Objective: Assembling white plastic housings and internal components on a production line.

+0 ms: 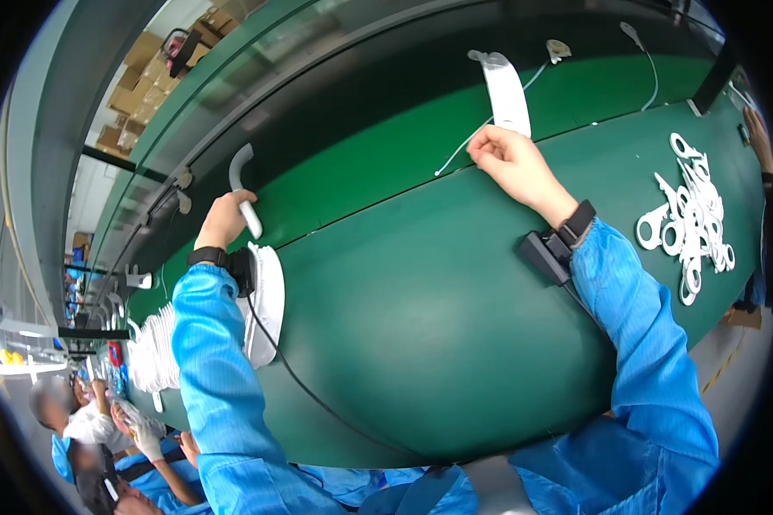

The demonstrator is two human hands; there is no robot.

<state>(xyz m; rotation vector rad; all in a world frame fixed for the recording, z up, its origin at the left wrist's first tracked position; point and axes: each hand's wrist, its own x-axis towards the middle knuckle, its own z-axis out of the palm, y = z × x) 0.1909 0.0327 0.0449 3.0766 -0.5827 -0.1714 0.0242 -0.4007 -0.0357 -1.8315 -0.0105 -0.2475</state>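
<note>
My left hand [222, 221] is closed round a curved white handle-like part [242, 168], whose two ends stick out past the fingers. Just below that wrist lies a flat white plate-like part [267, 300] on the green table. My right hand [517, 166] is farther out, with thumb and fingers curled together at the near end of a broad, curved white part [508, 96] on the green belt. Whatever those fingers pinch, if anything, is hidden. A thin pale cable with a round end piece [558, 51] runs behind the broad part and comes out beside my fingertips.
A row of stacked white parts [153, 354] stands at the left. White ring-ended parts [694, 219] are heaped at the right. Another cabled piece [631, 34] lies farther along the belt. Black devices with cords sit at my wrists. Co-workers [94, 438] sit at the left; another person's hand [757, 142] shows far right.
</note>
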